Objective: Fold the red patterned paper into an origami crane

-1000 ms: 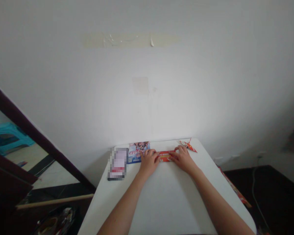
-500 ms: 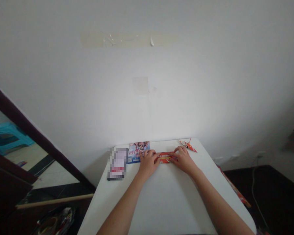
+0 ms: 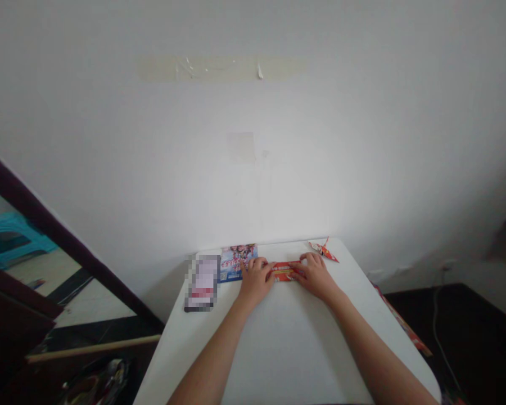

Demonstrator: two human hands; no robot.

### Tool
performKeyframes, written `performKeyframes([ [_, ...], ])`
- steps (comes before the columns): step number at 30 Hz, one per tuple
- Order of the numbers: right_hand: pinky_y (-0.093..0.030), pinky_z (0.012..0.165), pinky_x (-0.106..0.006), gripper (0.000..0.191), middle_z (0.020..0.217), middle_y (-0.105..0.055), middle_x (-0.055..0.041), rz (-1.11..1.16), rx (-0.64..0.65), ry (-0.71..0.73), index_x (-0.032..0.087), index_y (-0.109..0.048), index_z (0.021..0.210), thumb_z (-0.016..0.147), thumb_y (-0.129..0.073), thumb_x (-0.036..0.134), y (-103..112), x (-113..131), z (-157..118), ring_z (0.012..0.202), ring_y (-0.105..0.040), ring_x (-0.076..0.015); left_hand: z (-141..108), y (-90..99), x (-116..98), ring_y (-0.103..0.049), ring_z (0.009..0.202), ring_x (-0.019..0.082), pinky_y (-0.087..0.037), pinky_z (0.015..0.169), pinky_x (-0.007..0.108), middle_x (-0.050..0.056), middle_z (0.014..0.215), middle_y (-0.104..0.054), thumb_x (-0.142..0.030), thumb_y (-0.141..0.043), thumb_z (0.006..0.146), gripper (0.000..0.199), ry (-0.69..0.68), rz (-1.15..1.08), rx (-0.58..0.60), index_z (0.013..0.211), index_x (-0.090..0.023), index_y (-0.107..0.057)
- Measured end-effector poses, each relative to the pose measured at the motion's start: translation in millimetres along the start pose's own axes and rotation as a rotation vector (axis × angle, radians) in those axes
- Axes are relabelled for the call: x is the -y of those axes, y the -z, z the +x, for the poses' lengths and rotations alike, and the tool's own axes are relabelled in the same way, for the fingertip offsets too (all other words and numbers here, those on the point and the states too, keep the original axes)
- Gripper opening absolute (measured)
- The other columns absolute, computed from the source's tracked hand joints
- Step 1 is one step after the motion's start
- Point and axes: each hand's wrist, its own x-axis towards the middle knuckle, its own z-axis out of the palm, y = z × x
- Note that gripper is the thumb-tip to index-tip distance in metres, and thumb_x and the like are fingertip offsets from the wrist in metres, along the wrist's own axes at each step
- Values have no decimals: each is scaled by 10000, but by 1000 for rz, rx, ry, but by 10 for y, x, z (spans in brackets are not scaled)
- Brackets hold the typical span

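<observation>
A red strip of printed paper [image 3: 284, 271] lies on the white table [image 3: 278, 343] between my two hands. My left hand [image 3: 256, 279] grips its left end, with bent fingers. At the right end my right hand [image 3: 315, 274] grips the same paper. A blue printed sheet [image 3: 231, 264] lies flat beside my left hand and partly under its fingers. Beyond my right hand sits a folded red and white paper piece [image 3: 325, 251]. To the left is a phone [image 3: 203, 281] with a blurred screen.
The table's far edge meets a white wall [image 3: 341, 140]. On the left are a dark frame [image 3: 67, 230], a blue stool [image 3: 17, 233] and a dark bag [image 3: 101, 382] on the floor. A cable [image 3: 436, 326] hangs at the right.
</observation>
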Motion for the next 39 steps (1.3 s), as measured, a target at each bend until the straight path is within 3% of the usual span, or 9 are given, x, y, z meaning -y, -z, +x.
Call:
performKeyframes([
  [39, -212, 1146, -644, 341, 1244, -598, -78, -41, -20, -32, 435, -667, 1255, 946, -556, 526, 44, 57, -33, 1243, -470, -300, -7, -31, 14, -495, 1226, 290, -162, 1163, 707, 48, 1240, -612, -342, -577, 932, 363, -2, 7, -26, 1279, -418, -653],
])
